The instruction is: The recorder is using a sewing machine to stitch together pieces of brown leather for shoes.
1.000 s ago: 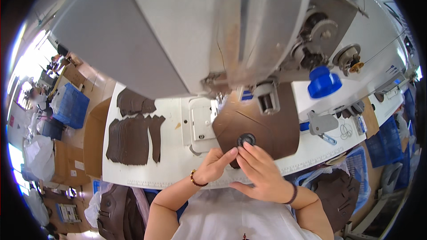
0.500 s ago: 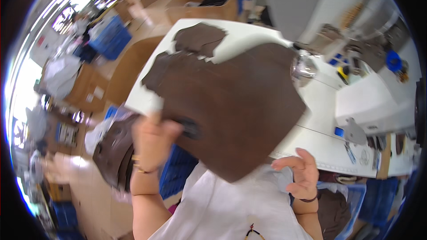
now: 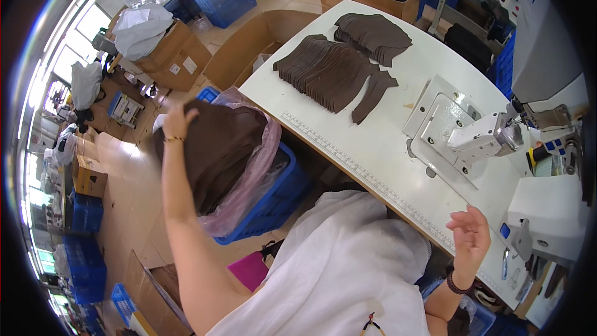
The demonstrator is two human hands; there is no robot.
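Observation:
My left hand point(image 3: 178, 122) reaches out to the left, its fingers closed at the upper edge of a dark brown leather-like panel point(image 3: 214, 126). That panel lies over a pile of similar brown panels point(image 3: 231, 173) in a pink plastic bag point(image 3: 266, 149), which lines a blue crate point(image 3: 273, 196). The panel's left edge is smeared by motion, and part of my grip is hidden. Over the front right of the white table point(image 3: 348, 143) my right hand point(image 3: 471, 239) is raised with bent fingers apart, holding nothing.
Two rows of overlapping brown cut pieces point(image 3: 323, 71) lie on the table. A white sewing machine point(image 3: 485, 137) stands at its right. Beyond the table's left edge is an open cardboard box point(image 3: 249, 40). A ruler strip point(image 3: 367, 177) runs along the near edge.
My left hand has carried the brown panel from over the table leftward and down to the crate. The cut pieces beneath it are uncovered. My view has turned left.

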